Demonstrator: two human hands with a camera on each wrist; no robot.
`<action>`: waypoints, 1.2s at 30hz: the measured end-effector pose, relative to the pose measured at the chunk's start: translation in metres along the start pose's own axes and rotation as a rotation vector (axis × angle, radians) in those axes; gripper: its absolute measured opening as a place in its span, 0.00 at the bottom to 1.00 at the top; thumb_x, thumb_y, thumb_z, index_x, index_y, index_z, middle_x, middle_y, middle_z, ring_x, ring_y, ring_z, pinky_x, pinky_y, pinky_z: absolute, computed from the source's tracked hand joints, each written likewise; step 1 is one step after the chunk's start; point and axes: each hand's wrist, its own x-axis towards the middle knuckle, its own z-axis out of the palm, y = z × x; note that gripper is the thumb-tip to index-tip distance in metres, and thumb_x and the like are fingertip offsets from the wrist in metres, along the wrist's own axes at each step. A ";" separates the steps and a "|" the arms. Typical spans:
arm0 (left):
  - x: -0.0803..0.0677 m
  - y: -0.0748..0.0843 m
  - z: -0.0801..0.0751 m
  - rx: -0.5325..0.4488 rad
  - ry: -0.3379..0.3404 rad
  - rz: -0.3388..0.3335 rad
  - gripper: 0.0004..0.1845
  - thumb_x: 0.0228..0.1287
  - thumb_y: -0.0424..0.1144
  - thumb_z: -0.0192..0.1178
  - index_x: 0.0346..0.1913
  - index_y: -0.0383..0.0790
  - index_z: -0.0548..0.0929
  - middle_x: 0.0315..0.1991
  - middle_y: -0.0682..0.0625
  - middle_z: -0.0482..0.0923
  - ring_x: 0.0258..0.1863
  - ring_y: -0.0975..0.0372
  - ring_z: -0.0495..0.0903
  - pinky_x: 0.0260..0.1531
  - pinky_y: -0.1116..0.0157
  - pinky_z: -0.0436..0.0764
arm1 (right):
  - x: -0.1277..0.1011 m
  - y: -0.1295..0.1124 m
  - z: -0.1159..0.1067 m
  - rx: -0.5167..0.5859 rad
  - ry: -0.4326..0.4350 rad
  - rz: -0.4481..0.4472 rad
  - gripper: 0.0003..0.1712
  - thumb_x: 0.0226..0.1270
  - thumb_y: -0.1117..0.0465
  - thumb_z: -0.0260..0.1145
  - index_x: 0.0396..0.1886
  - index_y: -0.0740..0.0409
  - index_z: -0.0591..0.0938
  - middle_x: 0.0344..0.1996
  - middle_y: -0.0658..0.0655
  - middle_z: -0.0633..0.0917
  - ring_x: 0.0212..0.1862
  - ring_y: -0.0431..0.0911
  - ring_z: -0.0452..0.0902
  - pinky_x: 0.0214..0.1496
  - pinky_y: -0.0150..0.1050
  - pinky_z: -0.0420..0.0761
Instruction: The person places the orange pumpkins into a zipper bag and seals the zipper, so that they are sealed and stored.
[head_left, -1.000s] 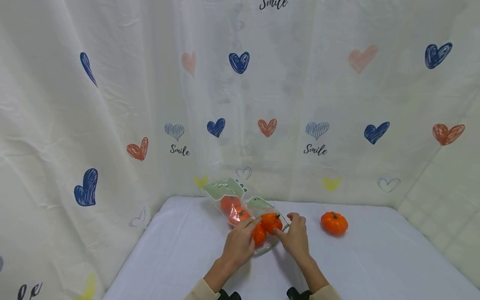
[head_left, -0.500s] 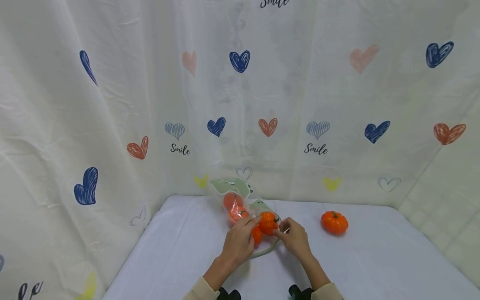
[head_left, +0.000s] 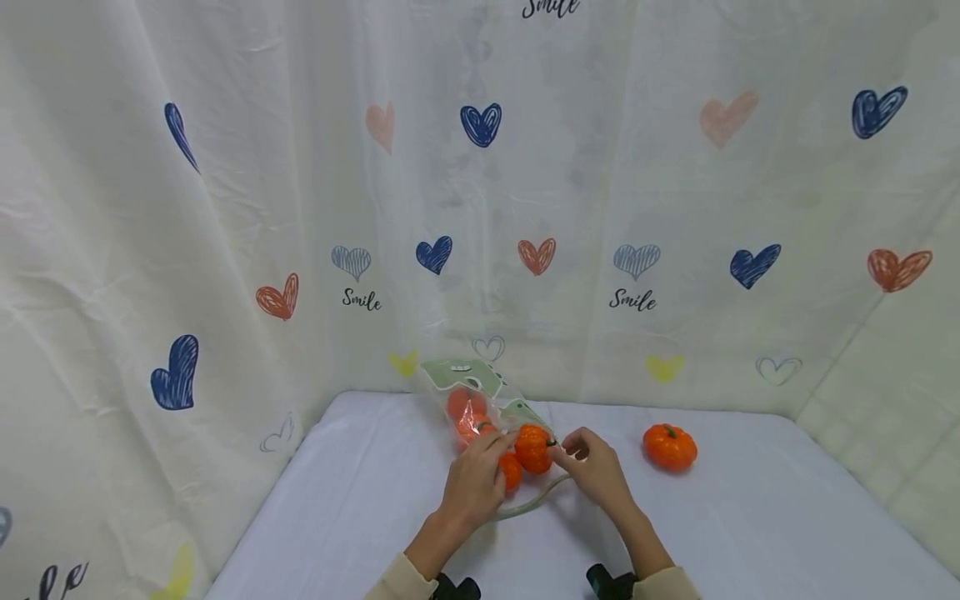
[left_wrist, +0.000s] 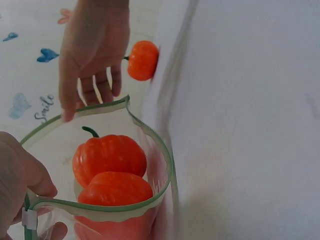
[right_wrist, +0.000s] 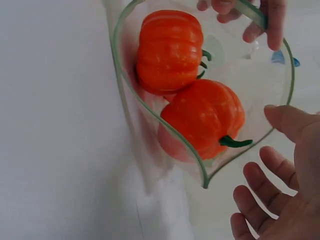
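Right hand [head_left: 592, 471] withdrawn, left hand [head_left: 472, 483] pinching bag [head_left: 480, 408]

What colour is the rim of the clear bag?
Green; the bag's rim shows best in the right wrist view.

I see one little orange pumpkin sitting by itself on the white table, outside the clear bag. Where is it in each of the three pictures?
Head view: lone pumpkin on the table, right of both hands.
Left wrist view: near the top, just right of the right hand.
Right wrist view: not in it.
Shared landmark: the green-rimmed clear bag.
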 end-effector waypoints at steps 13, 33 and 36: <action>0.002 0.001 -0.002 0.099 0.086 -0.055 0.24 0.52 0.29 0.70 0.55 0.48 0.88 0.48 0.54 0.88 0.48 0.58 0.85 0.51 0.46 0.74 | 0.009 0.034 -0.062 0.052 0.085 0.129 0.33 0.74 0.41 0.61 0.62 0.63 0.72 0.61 0.66 0.75 0.60 0.57 0.70 0.52 0.39 0.78; 0.000 -0.005 -0.006 0.092 -0.021 -0.178 0.22 0.56 0.28 0.67 0.54 0.49 0.90 0.46 0.53 0.90 0.40 0.57 0.87 0.36 0.60 0.87 | 0.007 0.094 -0.105 0.143 0.292 0.415 0.49 0.72 0.45 0.62 0.81 0.62 0.52 0.76 0.77 0.52 0.71 0.74 0.50 0.70 0.71 0.67; 0.000 -0.005 -0.006 0.080 -0.040 -0.198 0.22 0.56 0.27 0.67 0.53 0.49 0.90 0.46 0.53 0.90 0.40 0.57 0.87 0.34 0.60 0.87 | 0.010 0.103 -0.105 0.142 0.249 0.446 0.53 0.72 0.44 0.63 0.83 0.61 0.47 0.77 0.78 0.48 0.73 0.75 0.48 0.72 0.72 0.63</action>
